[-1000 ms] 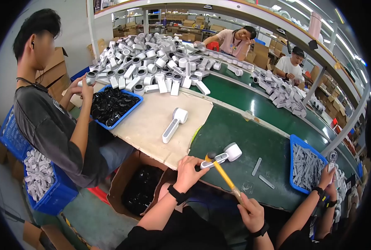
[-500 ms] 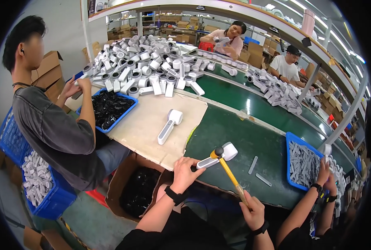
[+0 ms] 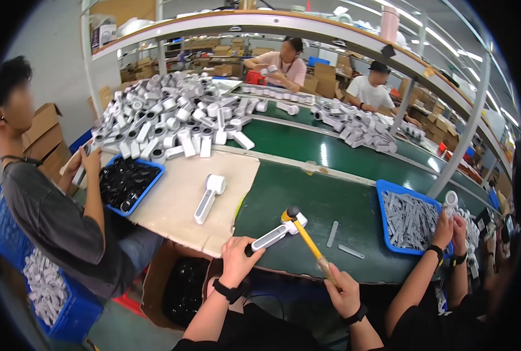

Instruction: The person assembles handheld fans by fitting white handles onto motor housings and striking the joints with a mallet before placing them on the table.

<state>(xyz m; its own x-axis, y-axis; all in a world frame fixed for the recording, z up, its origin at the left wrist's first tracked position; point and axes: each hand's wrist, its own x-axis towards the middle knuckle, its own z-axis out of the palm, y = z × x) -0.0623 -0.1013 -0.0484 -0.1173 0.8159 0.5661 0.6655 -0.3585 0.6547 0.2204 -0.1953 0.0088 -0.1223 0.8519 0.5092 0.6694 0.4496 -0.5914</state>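
My left hand (image 3: 237, 261) grips the handle end of a white handheld device (image 3: 270, 236) that has a rounded head and a grey strip along its handle. It lies slanted on the green table top. In my right hand (image 3: 343, 292) is a mallet (image 3: 313, 248) with a yellow handle and a black-and-yellow head. The mallet head is over the device near its rounded end, hiding part of it; whether they touch I cannot tell. Two loose grey strips (image 3: 332, 233) lie right of the device. Another white device (image 3: 211, 199) rests on the cardboard sheet.
A blue tray of grey strips (image 3: 380, 205) sits at right beside a co-worker's hands (image 3: 447, 229). At left are a blue tray of black parts (image 3: 155, 191) and another person (image 3: 67, 216). White devices (image 3: 167, 117) are heaped behind; an open carton (image 3: 153, 292) stands below the table edge.
The whole view has shifted, so the scene sits farther left. The mallet head is now closer to the device's rounded end. The right co-worker's white piece is turned differently.
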